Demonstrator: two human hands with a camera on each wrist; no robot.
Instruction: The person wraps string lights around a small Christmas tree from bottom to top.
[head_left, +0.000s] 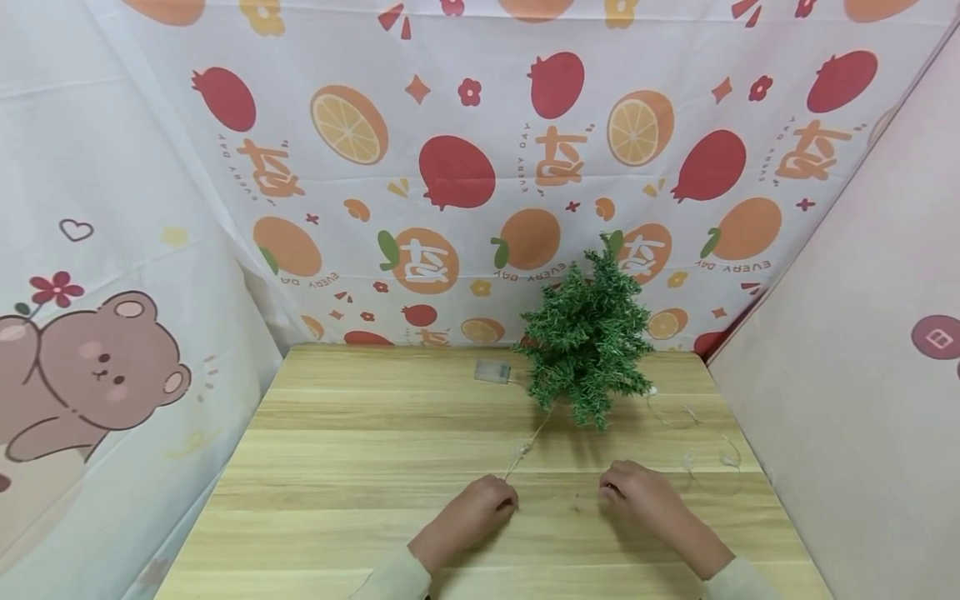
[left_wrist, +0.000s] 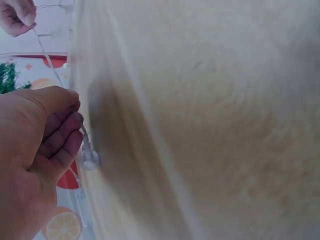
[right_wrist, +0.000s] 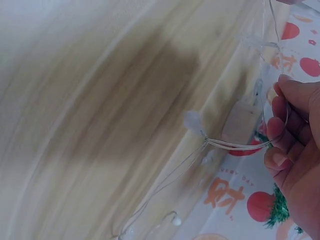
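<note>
My left hand (head_left: 472,510) pinches the thin wire of a string of fairy lights (head_left: 537,432) low over the table. In the left wrist view a clear bulb (left_wrist: 90,159) hangs just below those fingers. Further right, my right hand (head_left: 643,495) holds another stretch of the wire between thumb and fingers. The right wrist view shows several strands (right_wrist: 235,145) running from its fingers to a clear bulb (right_wrist: 193,121). Behind the hands stands a small green artificial tree (head_left: 588,333). Wire leads from the left hand up to the tree's foot.
A clear battery box (head_left: 492,372) lies left of the tree, at the back of the wooden table (head_left: 337,467). More of the light string loops over the table's right side, with a bulb (head_left: 729,459) there. Printed cloths hang behind and on both sides.
</note>
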